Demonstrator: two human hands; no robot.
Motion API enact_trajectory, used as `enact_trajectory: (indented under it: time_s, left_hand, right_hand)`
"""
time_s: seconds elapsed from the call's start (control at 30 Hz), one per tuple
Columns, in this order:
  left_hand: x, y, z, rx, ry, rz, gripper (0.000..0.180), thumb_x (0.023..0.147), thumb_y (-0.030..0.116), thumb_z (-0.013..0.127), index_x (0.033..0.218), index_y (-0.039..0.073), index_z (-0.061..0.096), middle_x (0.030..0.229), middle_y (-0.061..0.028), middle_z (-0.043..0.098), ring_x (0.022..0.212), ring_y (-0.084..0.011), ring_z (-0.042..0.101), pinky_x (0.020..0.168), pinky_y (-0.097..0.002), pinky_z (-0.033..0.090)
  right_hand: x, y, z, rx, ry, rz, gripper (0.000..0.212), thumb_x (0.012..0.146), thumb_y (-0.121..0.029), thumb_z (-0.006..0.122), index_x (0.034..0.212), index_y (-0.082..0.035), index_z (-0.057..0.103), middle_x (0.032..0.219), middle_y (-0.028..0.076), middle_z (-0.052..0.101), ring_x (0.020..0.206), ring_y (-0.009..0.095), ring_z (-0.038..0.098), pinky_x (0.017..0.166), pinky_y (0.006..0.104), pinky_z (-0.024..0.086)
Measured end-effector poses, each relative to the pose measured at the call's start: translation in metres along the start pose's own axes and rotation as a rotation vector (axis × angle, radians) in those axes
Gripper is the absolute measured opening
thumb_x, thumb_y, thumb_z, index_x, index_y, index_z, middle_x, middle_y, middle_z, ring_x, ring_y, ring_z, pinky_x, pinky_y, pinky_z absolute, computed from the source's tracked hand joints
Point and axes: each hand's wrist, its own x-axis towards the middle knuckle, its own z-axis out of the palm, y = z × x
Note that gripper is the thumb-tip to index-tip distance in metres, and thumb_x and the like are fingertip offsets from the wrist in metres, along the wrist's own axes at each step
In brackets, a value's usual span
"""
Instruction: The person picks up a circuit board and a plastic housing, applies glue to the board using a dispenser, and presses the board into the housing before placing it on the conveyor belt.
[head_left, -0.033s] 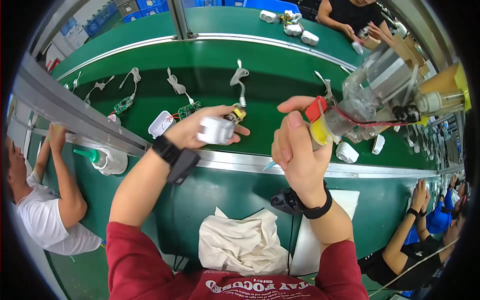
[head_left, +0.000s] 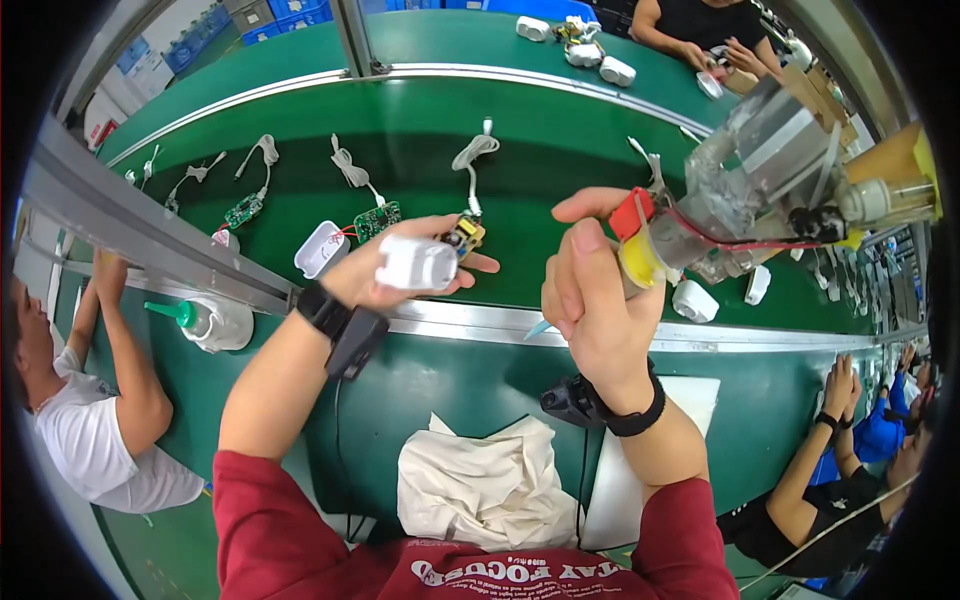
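Observation:
My left hand (head_left: pixel 352 284) holds a white plastic housing (head_left: pixel 420 264), slightly blurred, with fingers reaching out beneath it. A small circuit board (head_left: pixel 463 236) with yellow and black parts sits at the housing's far side, and a white cable (head_left: pixel 473 160) runs from it onto the green belt. My right hand (head_left: pixel 600 300) is wrapped round a hand tool (head_left: pixel 640 258) with a yellow collar, red block and clear tubing. A light-blue pointed tip (head_left: pixel 539 329) sticks out beside that hand, apart from the housing. How the fingers close behind the tool is partly hidden.
On the green belt (head_left: pixel 300 130) lie green circuit boards (head_left: pixel 377 218) with white cables, an open white shell (head_left: pixel 321 250) and white housings (head_left: pixel 694 301). A white bottle (head_left: pixel 215 323) with a green nozzle, cream cloth (head_left: pixel 490 480) and metal post (head_left: pixel 190 220) are near. Co-workers sit around.
My left hand has shifted slightly left with the white housing, which has turned a little. The board's cable has moved with it. My right hand and its tool stay almost still.

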Motion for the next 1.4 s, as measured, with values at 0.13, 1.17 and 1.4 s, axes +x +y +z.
enact_trajectory:
  time_s: [0.13, 1.17, 1.4]
  left_hand:
    - [-0.004, -0.042, 0.022, -0.310, -0.011, 0.082, 0.041, 0.099, 0.035, 0.043, 0.125, 0.002, 0.048, 0.117, -0.0190, 0.060, 0.095, -0.0239, 0.065, 0.079, -0.0372, 0.056]
    - [0.048, -0.125, -0.027, 0.148, -0.097, 0.408, 0.038, 0.091, 0.001, 0.055, 0.128, 0.000, 0.046, 0.107, -0.0044, 0.058, 0.097, -0.0089, 0.057, 0.081, -0.0251, 0.050]
    - [0.052, -0.136, -0.031, 0.155, -0.107, 0.422, 0.039, 0.091, 0.000, 0.055, 0.129, 0.000, 0.045, 0.106, -0.0039, 0.058, 0.097, -0.0090, 0.057, 0.081, -0.0250, 0.049]
  right_hand:
    - [0.007, 0.015, -0.007, -0.003, 0.021, -0.005, 0.018, 0.097, -0.015, 0.044, 0.106, 0.000, 0.046, 0.051, -0.001, 0.035, 0.037, 0.006, 0.027, 0.035, 0.0222, 0.023]
    - [0.030, 0.115, -0.008, -0.036, 0.105, 0.033, 0.023, 0.097, -0.032, 0.044, 0.096, -0.010, 0.039, 0.046, -0.001, 0.031, 0.032, 0.008, 0.025, 0.032, 0.0235, 0.019]
    - [0.023, 0.122, -0.013, -0.056, 0.130, 0.049, 0.023, 0.099, -0.035, 0.039, 0.095, -0.012, 0.040, 0.046, -0.002, 0.031, 0.032, 0.007, 0.025, 0.033, 0.0230, 0.019]
